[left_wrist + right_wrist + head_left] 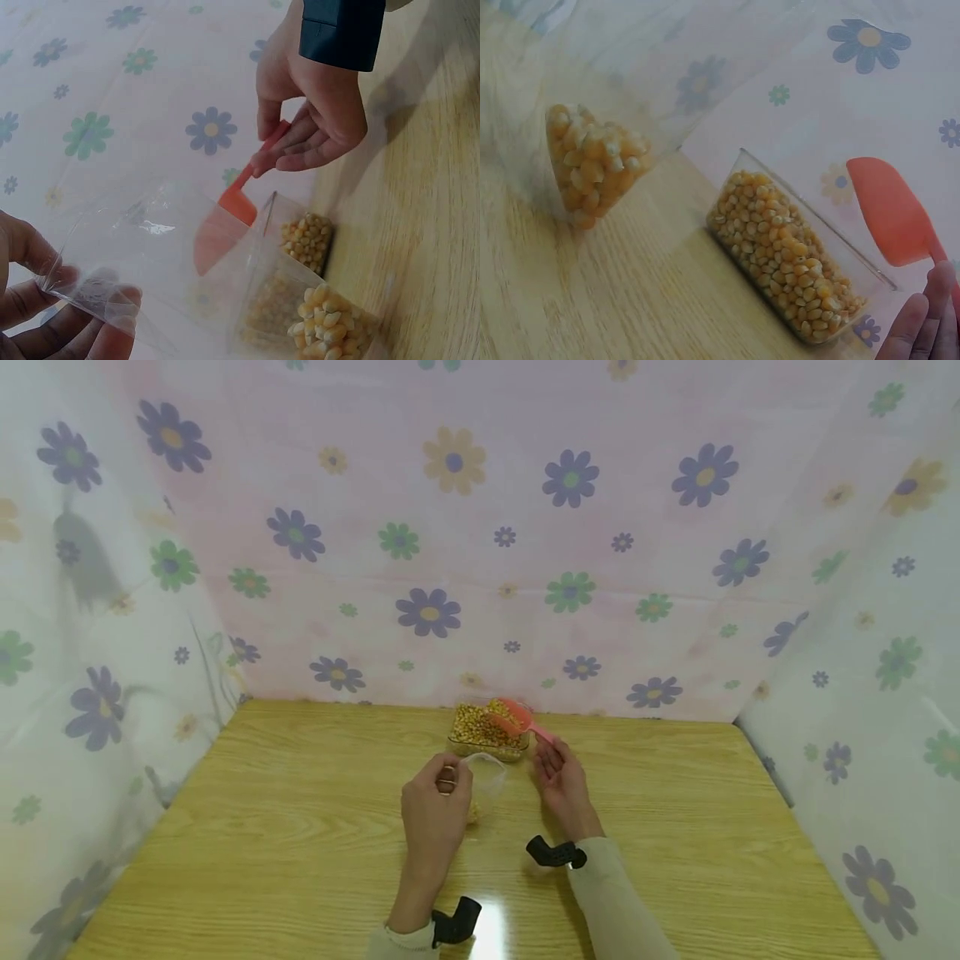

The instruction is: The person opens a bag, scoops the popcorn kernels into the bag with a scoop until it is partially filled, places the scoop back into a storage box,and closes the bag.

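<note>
My left hand (435,814) pinches the upper edge of a clear plastic bag (489,771), whose mouth stands open. Yellow corn kernels (592,165) lie gathered in the bottom of this bag. My right hand (564,787) grips the handle of a red scoop (522,717). In the head view, kernels show in the scoop, and its bowl is over a clear rectangular container (480,748). More corn kernels (780,255) fill much of that container. From the left wrist view, the scoop (238,206) tilts downward, partly seen through the bag.
The wood-grain table (300,810) reaches a flower-patterned cloth (495,552) at the back, with similar cloth on both sides. The container stands near the table's back edge. Black camera mounts (459,920) sit on both wrists.
</note>
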{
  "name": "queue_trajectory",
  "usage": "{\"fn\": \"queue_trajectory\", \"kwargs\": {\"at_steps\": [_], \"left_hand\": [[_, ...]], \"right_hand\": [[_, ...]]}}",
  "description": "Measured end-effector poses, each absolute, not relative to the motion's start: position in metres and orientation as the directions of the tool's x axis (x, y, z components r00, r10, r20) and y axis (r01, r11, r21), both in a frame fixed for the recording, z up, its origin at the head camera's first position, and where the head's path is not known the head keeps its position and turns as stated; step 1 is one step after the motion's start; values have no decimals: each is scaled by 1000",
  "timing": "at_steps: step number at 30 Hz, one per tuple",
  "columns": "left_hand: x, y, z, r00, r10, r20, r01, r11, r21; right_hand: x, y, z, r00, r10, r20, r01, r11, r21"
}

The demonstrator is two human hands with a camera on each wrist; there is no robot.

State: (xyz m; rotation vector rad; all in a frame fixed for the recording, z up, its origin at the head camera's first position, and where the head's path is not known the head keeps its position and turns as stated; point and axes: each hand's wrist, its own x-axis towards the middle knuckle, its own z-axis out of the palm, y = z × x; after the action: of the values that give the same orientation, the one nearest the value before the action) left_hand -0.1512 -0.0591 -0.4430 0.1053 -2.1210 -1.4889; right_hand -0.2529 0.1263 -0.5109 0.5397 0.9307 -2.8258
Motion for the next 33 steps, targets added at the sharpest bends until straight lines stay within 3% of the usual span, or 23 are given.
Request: {"fn": "queue_trajectory", "kwargs": {"at_steps": [15,33], "left_hand": [[-150,-57,-445,-848,-347,402,256,397,882],[-150,-59,-445,-862,-348,367,226,384,895]], "right_hand": [[-241,133,-496,-954,-48,-294,200,-836,-510],[-195,137,-460,-968,-96,-231,222,-752,-620]]}}
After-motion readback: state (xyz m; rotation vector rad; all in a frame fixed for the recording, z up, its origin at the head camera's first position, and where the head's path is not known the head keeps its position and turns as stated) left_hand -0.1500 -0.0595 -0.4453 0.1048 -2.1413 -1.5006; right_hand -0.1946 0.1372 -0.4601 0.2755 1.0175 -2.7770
